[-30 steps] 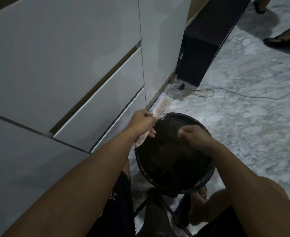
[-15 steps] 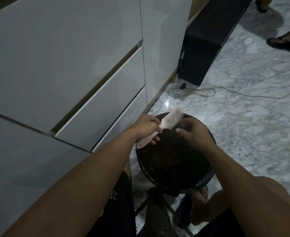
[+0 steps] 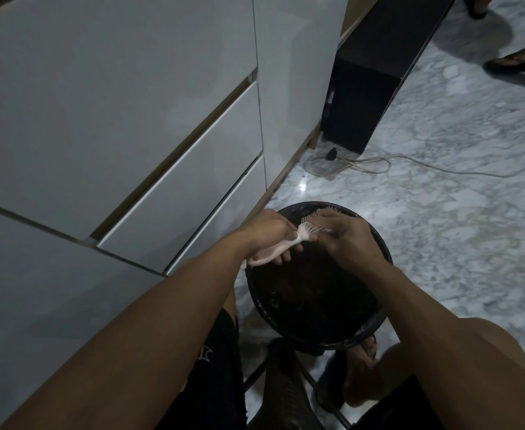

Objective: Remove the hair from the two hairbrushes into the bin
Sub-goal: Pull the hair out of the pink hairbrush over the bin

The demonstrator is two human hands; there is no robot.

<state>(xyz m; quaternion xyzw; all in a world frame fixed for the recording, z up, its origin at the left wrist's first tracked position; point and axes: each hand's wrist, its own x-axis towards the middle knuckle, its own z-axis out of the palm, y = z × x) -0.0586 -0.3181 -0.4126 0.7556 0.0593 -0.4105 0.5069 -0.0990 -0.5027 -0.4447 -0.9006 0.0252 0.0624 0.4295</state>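
A pale pink hairbrush (image 3: 273,251) is held over the round black bin (image 3: 382,252) on the floor. My left hand (image 3: 265,232) grips its handle. The bristle head (image 3: 312,226) points right, and my right hand (image 3: 346,234) lies over it, fingers on the bristles and covering most of the head. Whether the fingers pinch any hair cannot be made out. The bin's inside is dark; its contents are not clear. Only one brush is in sight.
White cabinet drawers (image 3: 174,193) rise at the left. A dark speaker box (image 3: 363,97) stands behind the bin, with a cable (image 3: 379,164) coiled on the marble floor. Another person's sandalled foot (image 3: 518,62) is at the top right. My knees flank a stool (image 3: 286,395).
The brush head turned from pointing away to pointing right over the bin. My right hand rose from inside the bin and now rests on the bristles.
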